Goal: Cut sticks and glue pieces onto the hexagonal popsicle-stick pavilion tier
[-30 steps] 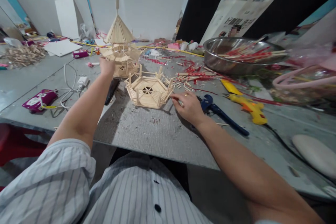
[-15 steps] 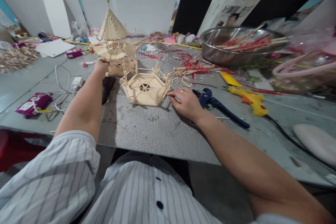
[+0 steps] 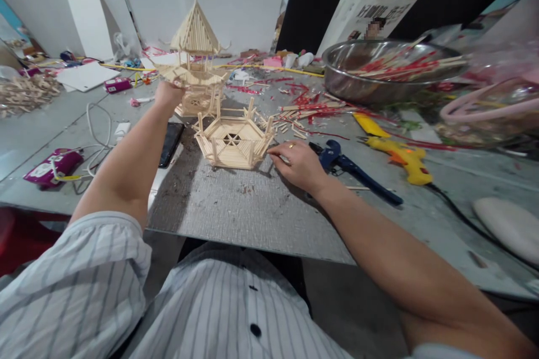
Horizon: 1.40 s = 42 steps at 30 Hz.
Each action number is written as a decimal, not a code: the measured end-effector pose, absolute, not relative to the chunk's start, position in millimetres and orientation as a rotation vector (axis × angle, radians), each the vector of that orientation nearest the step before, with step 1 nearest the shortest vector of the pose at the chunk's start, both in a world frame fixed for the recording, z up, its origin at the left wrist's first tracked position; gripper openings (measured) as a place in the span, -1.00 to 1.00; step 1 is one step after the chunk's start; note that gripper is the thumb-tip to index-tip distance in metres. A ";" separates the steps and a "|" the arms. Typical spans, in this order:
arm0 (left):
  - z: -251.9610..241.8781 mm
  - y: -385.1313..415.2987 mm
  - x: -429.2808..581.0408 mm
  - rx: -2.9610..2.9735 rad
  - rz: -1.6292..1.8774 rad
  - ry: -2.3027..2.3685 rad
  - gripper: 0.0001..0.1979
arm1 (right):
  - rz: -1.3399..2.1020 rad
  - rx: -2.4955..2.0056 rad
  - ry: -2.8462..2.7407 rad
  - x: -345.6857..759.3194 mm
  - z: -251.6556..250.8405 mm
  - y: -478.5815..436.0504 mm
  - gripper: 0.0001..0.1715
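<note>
Since the earlier frame the left hand [image 3: 167, 95], closed on the stick pagoda [image 3: 194, 61], had lifted it upright above the surface [image 3: 252, 213]. The right hand [image 3: 297, 165], fingers loosely curled and holding nothing visible, rested beside the hexagonal base [image 3: 233, 143]; bare room lay near the front edge.

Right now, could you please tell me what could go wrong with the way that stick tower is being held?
The left hand grips the stick tower by one roof edge only, so that thin edge might snap or the tower tip. The hexagonal base sits directly beside it and could get knocked. The right hand rests near loose sticks.
</note>
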State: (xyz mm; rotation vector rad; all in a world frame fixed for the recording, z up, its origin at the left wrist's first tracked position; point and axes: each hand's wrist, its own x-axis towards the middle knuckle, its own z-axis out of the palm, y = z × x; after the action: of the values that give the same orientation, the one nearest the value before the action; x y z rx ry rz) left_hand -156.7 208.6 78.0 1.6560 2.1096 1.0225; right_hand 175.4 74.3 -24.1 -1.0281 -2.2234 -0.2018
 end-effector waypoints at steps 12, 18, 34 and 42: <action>73.5 200.9 -158.4 1.546 1.152 1.896 -0.70 | -0.138 -1.065 -2.282 175.1 -19.9 72.7 -0.71; 63.0 201.5 -154.8 1.539 1.087 1.782 -0.63 | -0.150 -1.062 -2.296 175.5 -18.8 71.8 -0.70; 49.0 199.3 -149.4 1.510 1.004 1.788 -0.65 | -0.100 -1.099 -2.310 176.3 -19.2 70.7 -0.68; 48.8 199.4 -147.2 1.560 0.999 1.812 -0.71 | -0.096 -1.103 -2.323 176.0 -18.4 70.3 -0.70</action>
State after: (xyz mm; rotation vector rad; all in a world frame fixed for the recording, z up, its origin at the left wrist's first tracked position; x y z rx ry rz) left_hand -147.2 199.4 48.8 1.5600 1.8118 0.9992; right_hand 176.0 70.3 -18.4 -1.1029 -2.3231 -0.0958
